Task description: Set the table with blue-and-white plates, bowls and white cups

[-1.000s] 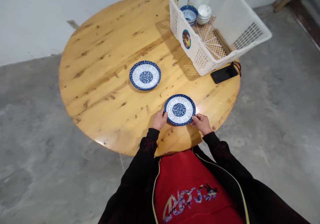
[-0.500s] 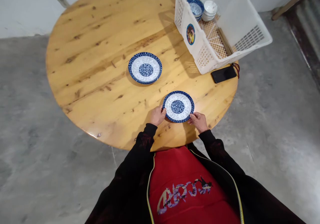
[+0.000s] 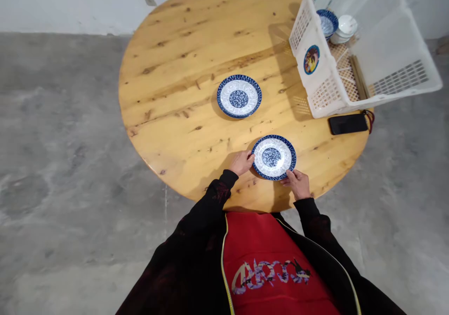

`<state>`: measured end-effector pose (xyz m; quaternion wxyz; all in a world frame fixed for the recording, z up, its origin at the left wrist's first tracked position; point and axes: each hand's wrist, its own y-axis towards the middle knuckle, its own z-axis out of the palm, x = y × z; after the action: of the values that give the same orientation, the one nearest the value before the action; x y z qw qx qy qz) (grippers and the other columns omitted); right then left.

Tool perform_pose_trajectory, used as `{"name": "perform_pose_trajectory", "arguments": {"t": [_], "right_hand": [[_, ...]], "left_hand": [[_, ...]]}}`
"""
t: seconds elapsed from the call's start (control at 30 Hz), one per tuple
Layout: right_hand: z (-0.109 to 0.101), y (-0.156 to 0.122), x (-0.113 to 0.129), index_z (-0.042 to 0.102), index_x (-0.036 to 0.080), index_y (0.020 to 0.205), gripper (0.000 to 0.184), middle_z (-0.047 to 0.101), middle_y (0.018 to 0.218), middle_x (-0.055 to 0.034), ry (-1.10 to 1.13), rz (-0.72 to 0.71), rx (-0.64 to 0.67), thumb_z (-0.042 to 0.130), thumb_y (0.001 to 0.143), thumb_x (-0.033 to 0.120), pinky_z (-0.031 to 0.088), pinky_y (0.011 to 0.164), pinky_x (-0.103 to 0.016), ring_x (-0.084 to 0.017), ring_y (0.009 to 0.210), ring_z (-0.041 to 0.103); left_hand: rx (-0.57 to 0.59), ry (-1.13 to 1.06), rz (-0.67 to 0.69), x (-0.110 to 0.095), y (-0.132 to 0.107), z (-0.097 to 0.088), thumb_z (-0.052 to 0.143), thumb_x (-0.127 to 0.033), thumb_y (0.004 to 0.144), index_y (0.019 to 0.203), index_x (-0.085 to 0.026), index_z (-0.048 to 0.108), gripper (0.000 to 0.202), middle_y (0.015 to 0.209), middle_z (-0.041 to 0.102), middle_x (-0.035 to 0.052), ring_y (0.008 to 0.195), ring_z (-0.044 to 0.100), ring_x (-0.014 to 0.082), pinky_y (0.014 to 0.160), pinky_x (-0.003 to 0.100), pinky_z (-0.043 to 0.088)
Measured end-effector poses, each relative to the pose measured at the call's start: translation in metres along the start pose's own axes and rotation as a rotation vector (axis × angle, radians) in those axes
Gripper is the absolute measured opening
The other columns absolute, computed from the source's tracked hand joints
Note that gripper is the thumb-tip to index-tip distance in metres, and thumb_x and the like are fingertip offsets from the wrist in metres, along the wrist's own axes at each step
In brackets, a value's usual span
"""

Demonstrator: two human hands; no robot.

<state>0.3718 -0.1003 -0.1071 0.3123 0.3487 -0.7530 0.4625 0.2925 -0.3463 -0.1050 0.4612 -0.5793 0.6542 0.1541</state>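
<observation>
A blue-and-white patterned plate [image 3: 274, 157] lies flat near the front edge of the round wooden table [image 3: 182, 95]. My left hand [image 3: 241, 162] grips its left rim with curled fingers. My right hand [image 3: 296, 182] pinches its front right rim. A second, matching plate [image 3: 239, 96] lies farther back, toward the table's middle, untouched.
A white plastic basket [image 3: 365, 48] stands at the table's right, partly over the edge, holding a blue bowl [image 3: 327, 23], stacked white bowls [image 3: 345, 27] and chopsticks. A black phone [image 3: 348, 123] lies beside it. Grey concrete floor surrounds the table; a wall runs behind.
The camera has swung left, so the table sits farther right in view. Both hands stay on the near plate, which remains flat on the table.
</observation>
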Motion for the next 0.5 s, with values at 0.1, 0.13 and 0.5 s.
{"name": "perform_pose_trajectory", "arguments": {"t": [0.1, 0.13, 0.5], "right_hand": [[0.004, -0.003, 0.003, 0.055, 0.022, 0.067, 0.032, 0.063, 0.051, -0.0020, 0.000, 0.009, 0.003, 0.064, 0.073, 0.051, 0.053, 0.047, -0.034, -0.023, 0.050, 0.064], [0.005, -0.004, 0.004, 0.055, 0.022, 0.066, 0.032, 0.063, 0.051, -0.0022, -0.008, 0.010, 0.007, 0.064, 0.073, 0.052, 0.054, 0.047, -0.034, -0.024, 0.050, 0.064], [-0.021, 0.015, 0.031, 0.063, 0.019, 0.068, 0.042, 0.067, 0.060, -0.0072, -0.319, -0.150, -0.179, 0.059, 0.079, 0.059, 0.055, 0.055, -0.032, -0.023, 0.056, 0.066]], "left_hand": [[-0.012, -0.002, 0.002, -0.002, 0.001, -0.001, 0.042, -0.027, 0.089, 0.065, -0.021, 0.046, 0.026, 0.064, 0.062, 0.0021, 0.062, 0.056, 0.0160, 0.061, 0.028, 0.035], [-0.012, -0.006, -0.003, -0.002, 0.001, -0.002, 0.042, -0.027, 0.089, 0.065, -0.021, 0.046, 0.026, 0.064, 0.062, 0.0021, 0.062, 0.056, 0.0160, 0.060, 0.028, 0.035], [-0.193, 0.019, -0.104, 0.011, 0.013, -0.062, 0.042, -0.041, 0.094, 0.074, -0.021, 0.059, 0.033, 0.073, 0.068, 0.0040, 0.073, 0.062, 0.0179, 0.066, 0.027, 0.039]]}}
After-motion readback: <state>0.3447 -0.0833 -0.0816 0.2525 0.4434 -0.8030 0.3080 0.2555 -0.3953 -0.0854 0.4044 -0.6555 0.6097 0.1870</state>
